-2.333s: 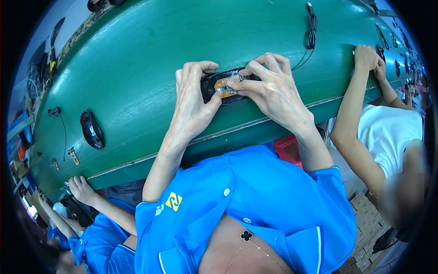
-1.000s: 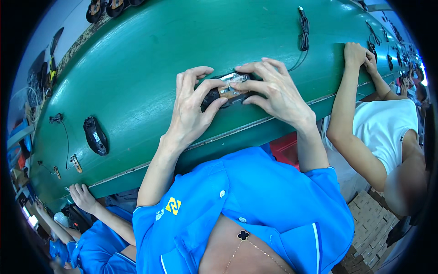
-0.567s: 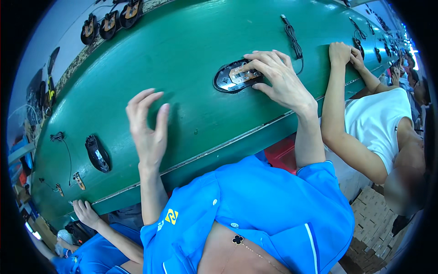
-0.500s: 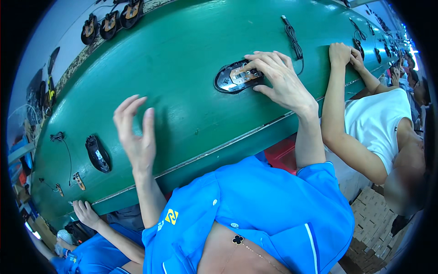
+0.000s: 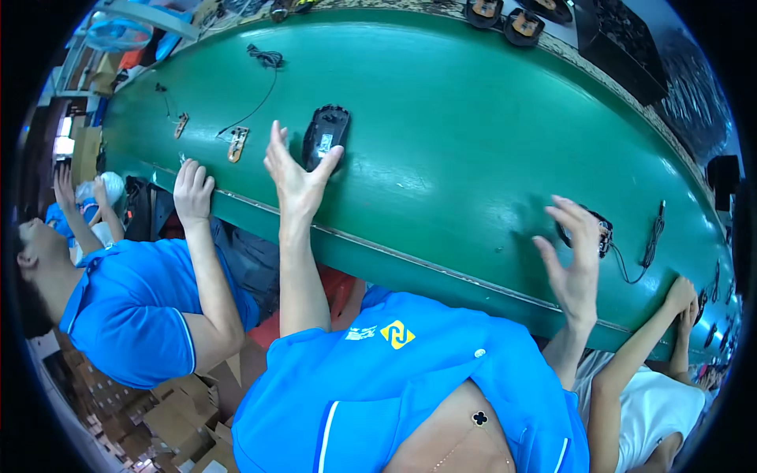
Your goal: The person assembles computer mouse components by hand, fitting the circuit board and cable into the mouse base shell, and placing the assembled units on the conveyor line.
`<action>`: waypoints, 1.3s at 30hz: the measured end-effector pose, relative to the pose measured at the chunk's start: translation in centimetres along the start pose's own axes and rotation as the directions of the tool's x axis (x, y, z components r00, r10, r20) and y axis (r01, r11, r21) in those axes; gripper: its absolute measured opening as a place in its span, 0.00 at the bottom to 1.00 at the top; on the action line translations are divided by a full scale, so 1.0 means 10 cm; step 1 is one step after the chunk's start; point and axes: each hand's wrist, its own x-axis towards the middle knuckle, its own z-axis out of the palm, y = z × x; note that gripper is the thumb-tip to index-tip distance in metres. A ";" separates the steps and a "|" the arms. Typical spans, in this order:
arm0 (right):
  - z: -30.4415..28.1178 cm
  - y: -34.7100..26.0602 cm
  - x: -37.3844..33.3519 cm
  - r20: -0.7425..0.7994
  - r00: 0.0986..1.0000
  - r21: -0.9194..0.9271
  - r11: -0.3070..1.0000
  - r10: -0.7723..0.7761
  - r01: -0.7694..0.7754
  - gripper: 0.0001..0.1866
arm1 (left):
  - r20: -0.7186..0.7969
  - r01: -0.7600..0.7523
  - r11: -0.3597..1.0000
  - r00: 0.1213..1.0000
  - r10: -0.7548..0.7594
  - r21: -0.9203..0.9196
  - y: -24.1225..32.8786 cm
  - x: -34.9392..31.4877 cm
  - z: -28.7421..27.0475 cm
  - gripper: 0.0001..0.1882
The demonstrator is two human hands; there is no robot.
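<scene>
My left hand (image 5: 298, 177), thumb and fingers spread, is at a black computer mouse shell (image 5: 329, 130) on the green conveyor belt (image 5: 441, 134). The shell lies hollow side up with a small white label inside; whether my fingers touch it, I cannot make out. Over to the right, my right hand (image 5: 574, 260) hovers with its fingers apart and nothing in them. Partly hidden behind it sits an open mouse with its circuit board (image 5: 604, 236) fitted. A coiled black cable (image 5: 654, 240) runs from that mouse.
Left of the shell lie an orange circuit board (image 5: 237, 145) wired to a coiled cable (image 5: 266, 57), and a smaller board (image 5: 181, 124). Co-workers sit on both sides; one's hand (image 5: 193, 189) rests at the belt's near edge. More open mice (image 5: 523, 27) stand on the far ledge.
The view has swung to the left. My right hand has come off the mouse with the circuit board. My left hand has reached the empty shell.
</scene>
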 end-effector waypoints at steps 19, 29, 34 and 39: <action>0.78 0.02 0.26 0.071 0.988 0.127 0.983 -0.139 0.130 0.16 | 0.430 -0.222 0.809 0.754 0.497 -0.544 0.80 -0.85 0.67 0.53; 1.07 0.14 0.36 0.123 0.978 0.156 0.976 -0.170 0.151 0.07 | 0.480 -0.252 0.761 0.647 0.592 -0.598 0.79 -0.85 0.72 0.55; 1.03 -0.03 0.39 0.116 0.964 0.185 0.958 -0.241 0.217 0.05 | 0.486 -0.316 0.782 0.642 0.593 -0.537 0.73 -0.79 0.50 0.53; 0.74 -0.45 0.21 0.168 0.983 0.116 0.992 -0.076 0.057 0.06 | 0.117 -0.397 0.860 0.884 0.452 -0.321 0.39 -0.25 0.03 0.45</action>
